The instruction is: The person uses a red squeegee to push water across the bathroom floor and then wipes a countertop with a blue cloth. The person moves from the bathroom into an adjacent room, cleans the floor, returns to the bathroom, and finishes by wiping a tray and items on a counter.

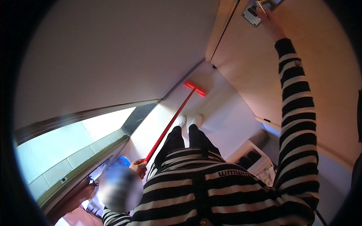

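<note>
My left hand grips the upper end of a red broom handle beside my hip. The shaft slants forward past my shoes to a red broom head, which rests on the pale floor near the wall's foot. Far out to the upper right, my right hand has its fingers around the metal lever handle of a light-coloured door. A metal plate with a dark part backs the lever. The door lies close against its frame.
A plain wall rises ahead on the left. Below it, a doorway shows bright tiles. A light box-like unit with dark items stands at the right. Behind my left hand are a blue round object and brown fabric; a blurred disc hides part there.
</note>
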The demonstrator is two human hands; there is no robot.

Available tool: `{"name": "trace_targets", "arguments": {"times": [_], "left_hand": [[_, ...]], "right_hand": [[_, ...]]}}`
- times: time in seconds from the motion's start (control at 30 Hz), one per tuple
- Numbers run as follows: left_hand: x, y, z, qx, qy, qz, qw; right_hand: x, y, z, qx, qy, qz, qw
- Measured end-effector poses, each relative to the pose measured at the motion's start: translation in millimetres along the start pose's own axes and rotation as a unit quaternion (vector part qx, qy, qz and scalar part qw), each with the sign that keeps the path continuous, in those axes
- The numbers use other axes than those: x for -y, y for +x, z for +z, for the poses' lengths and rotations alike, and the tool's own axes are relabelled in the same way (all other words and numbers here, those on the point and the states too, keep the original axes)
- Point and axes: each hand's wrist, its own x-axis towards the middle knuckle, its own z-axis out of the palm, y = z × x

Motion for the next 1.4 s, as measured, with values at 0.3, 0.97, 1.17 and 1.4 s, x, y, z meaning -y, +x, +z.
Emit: {"name": "trace_targets", "arguments": {"times": [0.3, 0.97, 1.17, 1.4], "left_hand": [[7, -14, 5, -0.017, -0.040, 0.006, 0.999], [-50, 8, -15, -0.051, 0.071, -0.018, 0.996], [-83, -1, -20, -0.094, 0.130, -0.042, 0.986], [-71, 70, 10, -0.094, 0.145, -0.031, 0.984]], "right_hand": [[-8, -6, 19, -0.107, 0.099, -0.064, 0.987], [-25, -94, 64, -0.124, 0.062, 0.032, 0.990], [-93, -143, 71, -0.127, 0.123, 0.100, 0.979], [-170, -272, 64, -0.187, -0.010, 0.089, 0.978]]}}
